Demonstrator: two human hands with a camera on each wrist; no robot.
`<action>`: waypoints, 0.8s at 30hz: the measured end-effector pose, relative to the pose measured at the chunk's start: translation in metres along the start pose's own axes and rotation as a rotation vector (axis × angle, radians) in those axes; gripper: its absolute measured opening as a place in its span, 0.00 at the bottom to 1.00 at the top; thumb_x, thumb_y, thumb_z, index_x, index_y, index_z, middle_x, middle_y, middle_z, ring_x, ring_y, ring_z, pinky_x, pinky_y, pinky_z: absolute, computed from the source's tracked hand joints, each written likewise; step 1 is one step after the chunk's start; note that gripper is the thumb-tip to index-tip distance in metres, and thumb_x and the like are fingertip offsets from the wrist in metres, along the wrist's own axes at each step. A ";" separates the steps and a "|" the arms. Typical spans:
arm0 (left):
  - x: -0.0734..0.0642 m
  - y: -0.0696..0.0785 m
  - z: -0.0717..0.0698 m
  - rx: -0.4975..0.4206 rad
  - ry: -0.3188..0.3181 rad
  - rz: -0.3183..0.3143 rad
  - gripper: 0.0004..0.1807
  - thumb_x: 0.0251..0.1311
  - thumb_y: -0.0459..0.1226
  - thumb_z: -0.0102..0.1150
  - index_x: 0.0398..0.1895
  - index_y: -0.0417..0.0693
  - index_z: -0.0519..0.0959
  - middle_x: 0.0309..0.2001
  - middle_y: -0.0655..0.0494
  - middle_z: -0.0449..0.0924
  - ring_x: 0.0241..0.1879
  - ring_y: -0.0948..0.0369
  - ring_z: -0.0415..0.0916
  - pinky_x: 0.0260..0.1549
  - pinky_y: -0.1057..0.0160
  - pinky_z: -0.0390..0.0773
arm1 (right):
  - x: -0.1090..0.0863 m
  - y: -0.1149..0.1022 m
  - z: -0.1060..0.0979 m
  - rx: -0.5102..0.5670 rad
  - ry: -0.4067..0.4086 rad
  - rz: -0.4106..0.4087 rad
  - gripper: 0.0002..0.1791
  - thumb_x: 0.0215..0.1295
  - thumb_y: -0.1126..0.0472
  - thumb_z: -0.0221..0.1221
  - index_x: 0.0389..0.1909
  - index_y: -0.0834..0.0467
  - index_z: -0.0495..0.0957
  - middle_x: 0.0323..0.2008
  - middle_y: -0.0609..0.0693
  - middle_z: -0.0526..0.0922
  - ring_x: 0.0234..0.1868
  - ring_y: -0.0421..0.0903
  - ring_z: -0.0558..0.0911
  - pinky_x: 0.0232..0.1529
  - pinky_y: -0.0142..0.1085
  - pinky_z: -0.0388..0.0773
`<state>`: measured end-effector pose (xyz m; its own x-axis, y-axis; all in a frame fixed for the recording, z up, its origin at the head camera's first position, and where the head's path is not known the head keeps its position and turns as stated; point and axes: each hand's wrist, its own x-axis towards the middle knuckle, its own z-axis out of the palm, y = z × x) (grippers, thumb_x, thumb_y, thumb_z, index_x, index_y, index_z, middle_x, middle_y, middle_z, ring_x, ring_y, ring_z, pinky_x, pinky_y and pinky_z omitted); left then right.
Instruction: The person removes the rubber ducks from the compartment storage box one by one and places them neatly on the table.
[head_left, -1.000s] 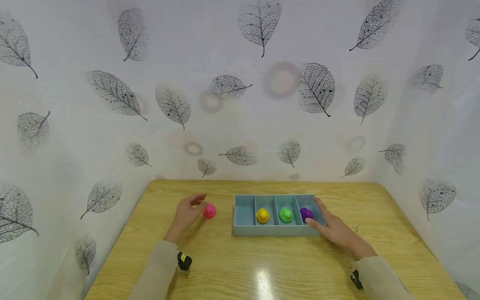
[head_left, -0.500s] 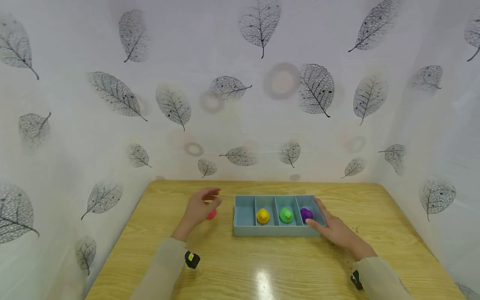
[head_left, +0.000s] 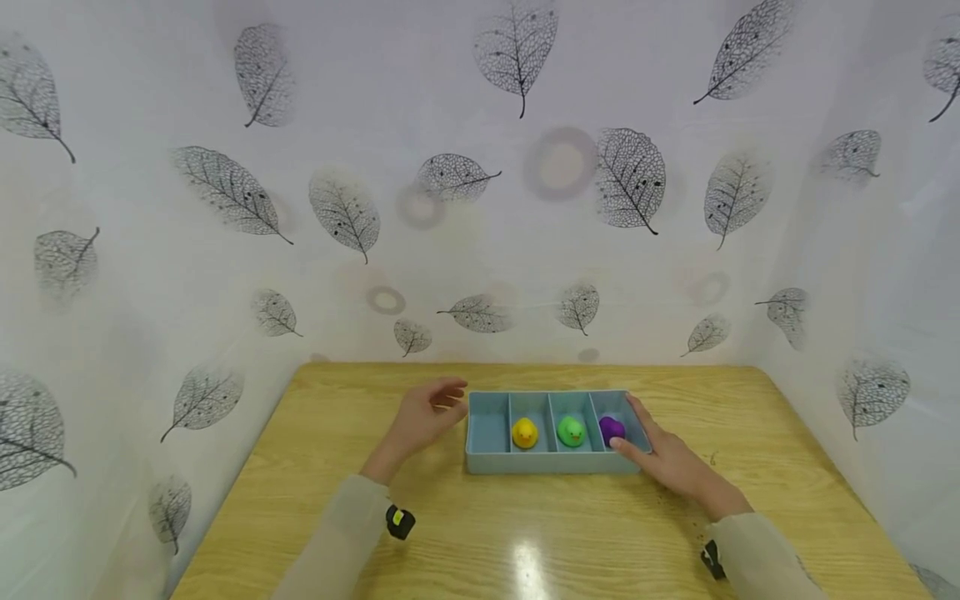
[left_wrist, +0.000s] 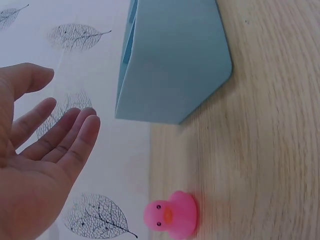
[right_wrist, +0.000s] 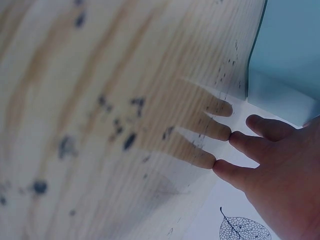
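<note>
My left hand (head_left: 423, 421) hovers beside the left end of a light-blue divided box (head_left: 555, 463), fingers loosely bent and nothing between them. In the left wrist view a pink rubber duck (left_wrist: 181, 216) stands on the table below that hand; the hand hides it from the head view. My right hand (head_left: 675, 462) holds the box's right end, thumb over the front rim and index finger at the back corner. Its other fingertips reach the tabletop in the right wrist view. A yellow duck (head_left: 525, 433), a green duck (head_left: 572, 432) and a purple duck (head_left: 611, 429) occupy separate compartments.
The leftmost compartment (head_left: 489, 422) shows its bare floor. Under everything lies a wood-grain table (head_left: 480, 525), glossy near the front. A white leaf-print curtain (head_left: 480, 250) encloses its back and sides. Dark specks mark the wood by the right hand.
My left hand has moved rightward from the pink duck to the box's left end, without taking the duck along. The right hand and the box have stayed put.
</note>
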<state>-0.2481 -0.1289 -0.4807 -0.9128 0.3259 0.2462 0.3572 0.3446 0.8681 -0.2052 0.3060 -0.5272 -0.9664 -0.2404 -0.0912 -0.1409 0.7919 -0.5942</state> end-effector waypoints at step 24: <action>0.009 0.022 0.049 0.041 -0.181 0.001 0.24 0.68 0.36 0.66 0.65 0.37 0.79 0.58 0.39 0.86 0.52 0.48 0.84 0.52 0.55 0.87 | 0.001 0.003 0.000 -0.011 0.006 0.004 0.52 0.78 0.33 0.50 0.87 0.46 0.30 0.79 0.76 0.53 0.72 0.82 0.64 0.67 0.77 0.65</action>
<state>-0.2384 -0.0756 -0.4805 -0.8633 0.4779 0.1622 0.3691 0.3787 0.8487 -0.2067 0.3078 -0.5292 -0.9681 -0.2342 -0.0889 -0.1394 0.7987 -0.5854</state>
